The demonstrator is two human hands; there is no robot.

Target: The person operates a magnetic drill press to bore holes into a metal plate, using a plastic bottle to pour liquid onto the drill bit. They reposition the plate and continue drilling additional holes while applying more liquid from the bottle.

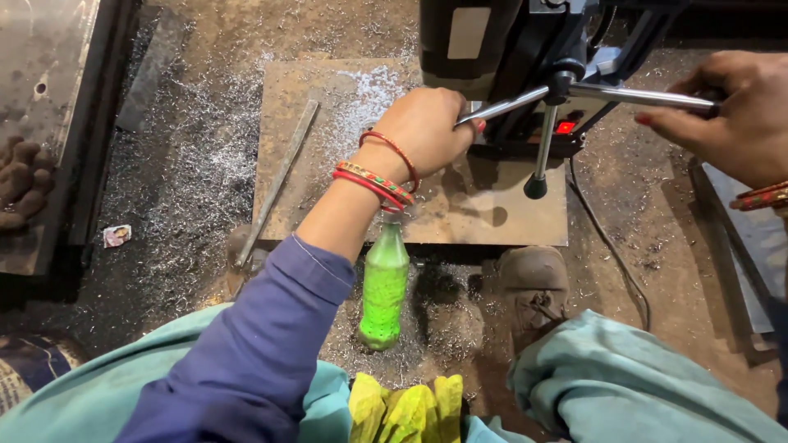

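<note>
A black drill press (525, 57) stands at twelve o'clock on a flat brown metal plate (328, 148) lying on the floor, and from its hub spread three slim, shiny steel feed-handle rods (632, 97). One rod runs toward three o'clock, its end clenched in the right hand (730, 111); another points toward nine o'clock, its tip closed inside the left hand (427, 131), which wears red and orange bangles; the third hangs toward six o'clock, ending in a black ball knob (535, 187). A small red light (565, 127) glows on the machine. Below the left wrist stands a green plastic bottle (382, 287), upright among silver metal shavings (189, 164). A long grey metal bar (277, 182) lies at nine o'clock, a dusty brown boot (533, 287) at five, and yellow gloves (406, 406) at six.
</note>
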